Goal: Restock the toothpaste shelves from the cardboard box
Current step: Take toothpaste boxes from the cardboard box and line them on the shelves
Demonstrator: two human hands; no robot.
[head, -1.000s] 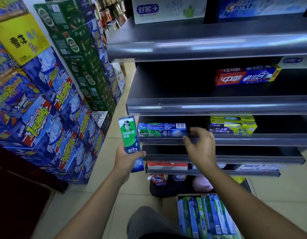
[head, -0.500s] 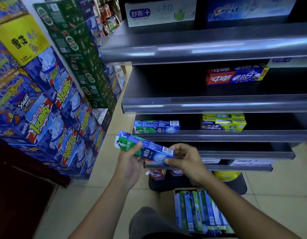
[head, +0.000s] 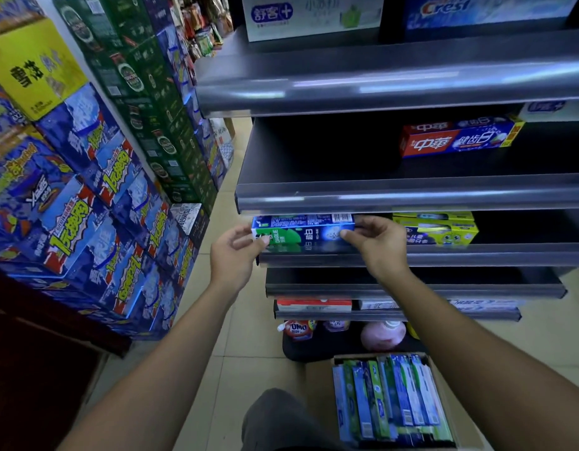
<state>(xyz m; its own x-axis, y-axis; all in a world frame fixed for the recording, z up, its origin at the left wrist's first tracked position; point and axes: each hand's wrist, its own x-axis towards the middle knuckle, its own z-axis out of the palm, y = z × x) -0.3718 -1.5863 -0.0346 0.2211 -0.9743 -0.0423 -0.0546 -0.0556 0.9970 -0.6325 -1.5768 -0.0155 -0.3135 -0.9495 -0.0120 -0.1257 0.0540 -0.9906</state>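
Observation:
A green and blue Darlie toothpaste box lies lengthwise at the left end of the third shelf, on top of another like it. My left hand pinches its left end. Its right end is pinched by my right hand. The cardboard box stands on the floor at the lower right, packed with several upright toothpaste boxes.
Yellow-green toothpaste boxes sit to the right on the same shelf. A red and blue box lies one shelf up. Stacked beer cartons wall the left side. Detergent pouches sit on the bottom shelf.
The toothpaste box went from upright in my left hand to level in both hands, then up onto the shelf on top of the box lying there.

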